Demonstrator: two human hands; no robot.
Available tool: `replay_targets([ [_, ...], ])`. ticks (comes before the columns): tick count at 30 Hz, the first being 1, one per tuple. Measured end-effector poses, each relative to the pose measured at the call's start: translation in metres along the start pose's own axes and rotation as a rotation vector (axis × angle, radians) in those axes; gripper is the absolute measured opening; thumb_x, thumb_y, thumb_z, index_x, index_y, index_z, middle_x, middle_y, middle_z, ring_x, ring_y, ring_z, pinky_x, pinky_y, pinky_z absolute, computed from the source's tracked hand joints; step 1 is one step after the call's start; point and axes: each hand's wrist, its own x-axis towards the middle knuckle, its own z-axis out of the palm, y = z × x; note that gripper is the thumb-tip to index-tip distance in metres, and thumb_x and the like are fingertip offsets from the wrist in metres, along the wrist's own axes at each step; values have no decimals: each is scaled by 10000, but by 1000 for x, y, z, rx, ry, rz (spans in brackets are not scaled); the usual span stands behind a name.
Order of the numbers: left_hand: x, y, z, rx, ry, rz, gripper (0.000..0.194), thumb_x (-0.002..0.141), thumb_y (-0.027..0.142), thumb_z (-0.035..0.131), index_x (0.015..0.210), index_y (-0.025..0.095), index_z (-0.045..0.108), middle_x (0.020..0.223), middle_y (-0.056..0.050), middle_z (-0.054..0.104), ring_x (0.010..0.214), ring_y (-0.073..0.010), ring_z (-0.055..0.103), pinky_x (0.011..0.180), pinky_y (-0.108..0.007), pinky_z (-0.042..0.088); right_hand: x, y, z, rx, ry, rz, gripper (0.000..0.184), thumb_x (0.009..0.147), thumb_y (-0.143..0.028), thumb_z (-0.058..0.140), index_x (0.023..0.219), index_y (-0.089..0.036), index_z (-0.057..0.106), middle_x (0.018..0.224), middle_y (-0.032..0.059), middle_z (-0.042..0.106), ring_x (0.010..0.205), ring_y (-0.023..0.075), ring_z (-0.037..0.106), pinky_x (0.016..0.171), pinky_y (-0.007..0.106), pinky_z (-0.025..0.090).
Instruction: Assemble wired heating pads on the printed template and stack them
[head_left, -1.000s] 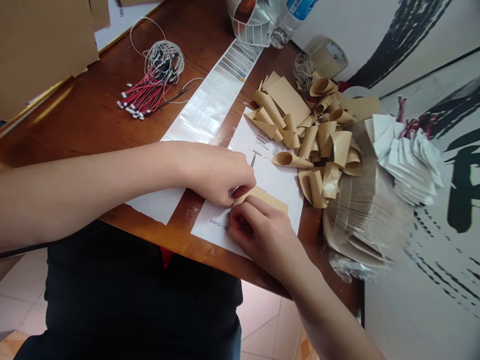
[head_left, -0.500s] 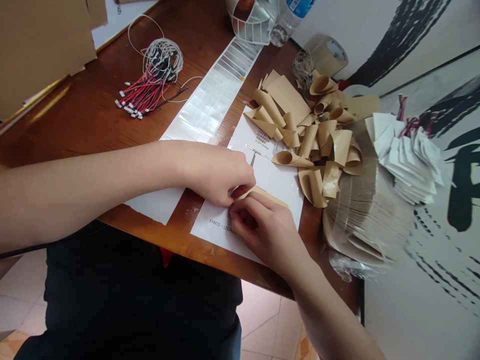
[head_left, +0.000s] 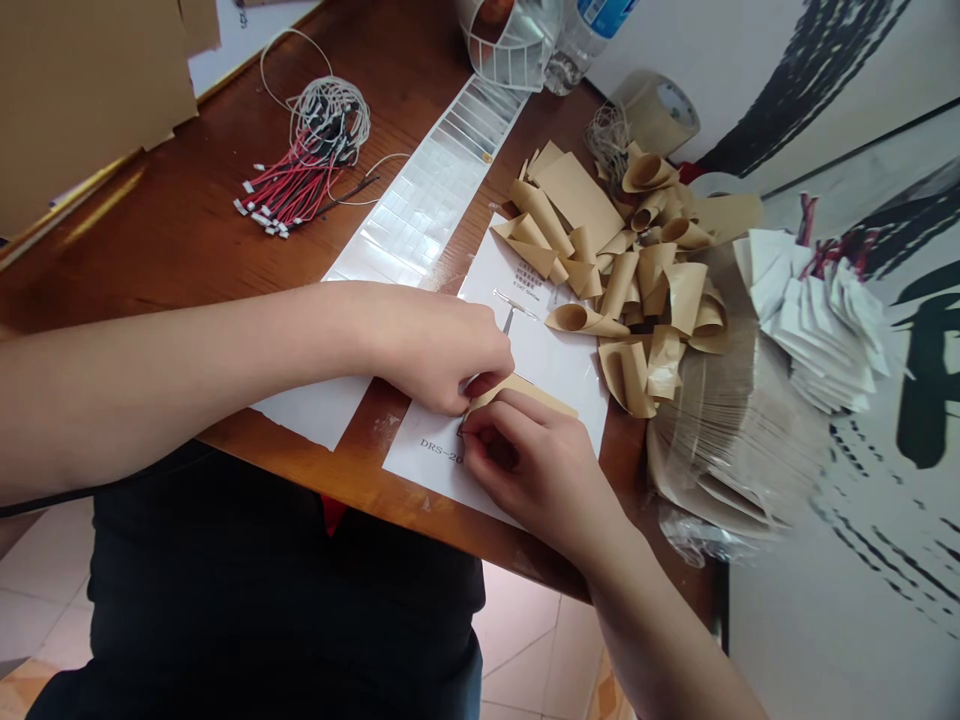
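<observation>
My left hand (head_left: 435,345) and my right hand (head_left: 536,465) meet over a white printed sheet (head_left: 559,365) at the near edge of the wooden table (head_left: 172,230). Both hands are closed in a pinch on a small tan paper strip (head_left: 525,390) that lies between them. The fingertips hide the strip's near end. A thin metal tool (head_left: 508,318) lies on the sheet just beyond my left hand.
A heap of curled tan paper pieces (head_left: 630,260) lies to the right, beside a stack of clear sleeves (head_left: 735,430) and white cards (head_left: 817,320). A sticker sheet (head_left: 427,200), red and white wires (head_left: 307,160), a tape roll (head_left: 664,115), a bottle (head_left: 581,40) and cardboard (head_left: 82,90) sit farther back.
My right fingers have curled a little tighter over the strip's near end. Otherwise both hands stay in place.
</observation>
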Motion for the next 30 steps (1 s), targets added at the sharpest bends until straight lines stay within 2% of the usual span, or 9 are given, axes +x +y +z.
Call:
replay_targets([
  [20,-1,1,-1,-18,-19,-30,139,814,242,624,876,250,749,834,-27,730,706,-174,567,702,-337,371,-2,-1,1,-22,-34,13,122,894,-113,563,824,-209,593,796,18,653,633,124,566,574,234,444],
  [30,0,0,0,-1,-8,-5,127,823,240,614,859,248,735,860,-26,735,693,-172,567,696,-340,371,-4,0,4,-97,4,-9,134,897,-110,548,812,-204,593,763,14,638,622,124,547,569,237,434],
])
